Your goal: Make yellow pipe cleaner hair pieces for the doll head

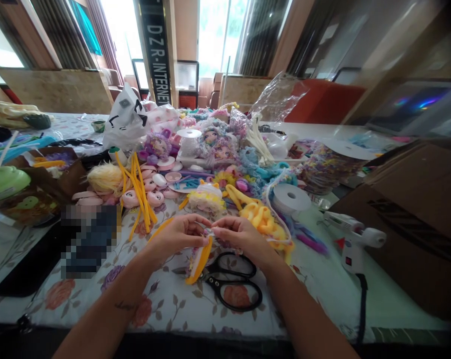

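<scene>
My left hand (177, 234) and my right hand (237, 235) meet above the table's front middle, fingers pinched together. Between them they hold a small craft piece (199, 257), pale with a curved yellow strip hanging down. Black-handled scissors (231, 281) lie on the flowered tablecloth (165, 304) just under my right wrist. A heap of yellow chenille stems (261, 219) sits right behind my right hand.
A white glue gun (354, 239) stands at the right, its cord running toward me. Behind are a white ribbon spool (291, 198), long yellow stems (139, 192), doll heads (156, 147), plastic bags and a brown cardboard box (416, 219). A black flat object (31, 267) lies left.
</scene>
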Available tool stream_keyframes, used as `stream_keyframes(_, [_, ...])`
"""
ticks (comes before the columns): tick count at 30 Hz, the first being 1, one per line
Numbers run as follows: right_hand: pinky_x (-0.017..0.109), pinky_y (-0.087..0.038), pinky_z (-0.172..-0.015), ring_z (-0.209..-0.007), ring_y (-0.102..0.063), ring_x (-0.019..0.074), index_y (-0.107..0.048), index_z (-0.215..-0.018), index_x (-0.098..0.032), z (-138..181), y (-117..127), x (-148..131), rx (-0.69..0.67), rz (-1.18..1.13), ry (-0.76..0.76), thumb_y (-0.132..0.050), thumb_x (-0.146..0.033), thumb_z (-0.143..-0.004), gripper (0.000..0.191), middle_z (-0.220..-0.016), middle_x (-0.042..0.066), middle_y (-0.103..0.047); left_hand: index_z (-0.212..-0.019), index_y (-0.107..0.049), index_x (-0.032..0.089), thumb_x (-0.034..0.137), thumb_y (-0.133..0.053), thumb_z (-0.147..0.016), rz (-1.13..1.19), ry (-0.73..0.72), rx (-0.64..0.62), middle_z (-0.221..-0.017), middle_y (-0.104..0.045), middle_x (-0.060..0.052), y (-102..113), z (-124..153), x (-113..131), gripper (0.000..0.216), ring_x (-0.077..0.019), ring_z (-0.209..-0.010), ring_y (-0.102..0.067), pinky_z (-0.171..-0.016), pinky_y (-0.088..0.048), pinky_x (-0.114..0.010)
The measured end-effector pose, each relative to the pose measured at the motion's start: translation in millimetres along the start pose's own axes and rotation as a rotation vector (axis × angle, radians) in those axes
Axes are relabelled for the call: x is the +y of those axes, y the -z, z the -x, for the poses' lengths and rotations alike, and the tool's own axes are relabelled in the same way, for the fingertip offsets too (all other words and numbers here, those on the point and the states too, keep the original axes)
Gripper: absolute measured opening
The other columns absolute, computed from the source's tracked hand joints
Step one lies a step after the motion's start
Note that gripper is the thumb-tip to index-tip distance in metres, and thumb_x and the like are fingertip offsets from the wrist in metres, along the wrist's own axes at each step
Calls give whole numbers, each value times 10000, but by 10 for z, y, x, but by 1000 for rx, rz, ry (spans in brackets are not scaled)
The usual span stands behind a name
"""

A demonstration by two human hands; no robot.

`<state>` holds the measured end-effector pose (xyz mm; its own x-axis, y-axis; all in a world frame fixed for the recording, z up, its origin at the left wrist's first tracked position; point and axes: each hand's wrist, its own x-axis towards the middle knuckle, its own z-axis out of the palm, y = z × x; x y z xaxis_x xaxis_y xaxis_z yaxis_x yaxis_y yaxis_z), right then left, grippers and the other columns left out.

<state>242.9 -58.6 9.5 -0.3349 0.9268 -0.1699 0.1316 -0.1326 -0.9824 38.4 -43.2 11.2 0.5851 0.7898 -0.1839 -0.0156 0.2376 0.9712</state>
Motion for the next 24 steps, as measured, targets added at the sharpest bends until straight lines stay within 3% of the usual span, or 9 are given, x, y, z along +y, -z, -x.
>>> stream_keyframes(4, [191, -245, -414, -494, -362, 70, -659, -790, -147, 19, -21, -57, 15, 98, -12, -665, -456, -759, 310, -587, -38, -475, -947, -682, 164, 261, -760, -680, -35, 21, 54, -775, -664, -17, -9, 0, -11, 294, -102, -664, -566, -596, -409, -209])
stream_keyframes(10, [197, -295, -464, -528, -399, 74, -619, -785, -153, 20, -68, -104, 49, 17, 33, -694, -426, -730, 288, -637, -37, -492, -891, -706, 172, 269, -723, -713, -75, 5, 108, -757, -667, -4, -25, -1, -5, 204, -96, -651, -555, -602, -406, -204])
stream_keyframes(14, [200, -300, -464, -535, -399, 76, -610, -832, -161, 14, -100, -96, 82, 3, 64, -679, -409, -743, 273, -662, -36, -486, -873, -695, 159, 257, -725, -703, -64, -17, 161, -749, -658, -6, -52, -3, 11, 199, -96, -655, -557, -601, -406, -199])
stream_keyframes(24, [199, -280, -399, -432, -355, 62, -515, -697, -188, -27, -195, -46, 161, -35, 81, -663, -392, -734, 255, -557, -73, -426, -910, -657, 152, 270, -693, -717, -103, -119, 252, -803, -649, -29, -118, -14, -17, 229, -141, -736, -597, -643, -449, -231])
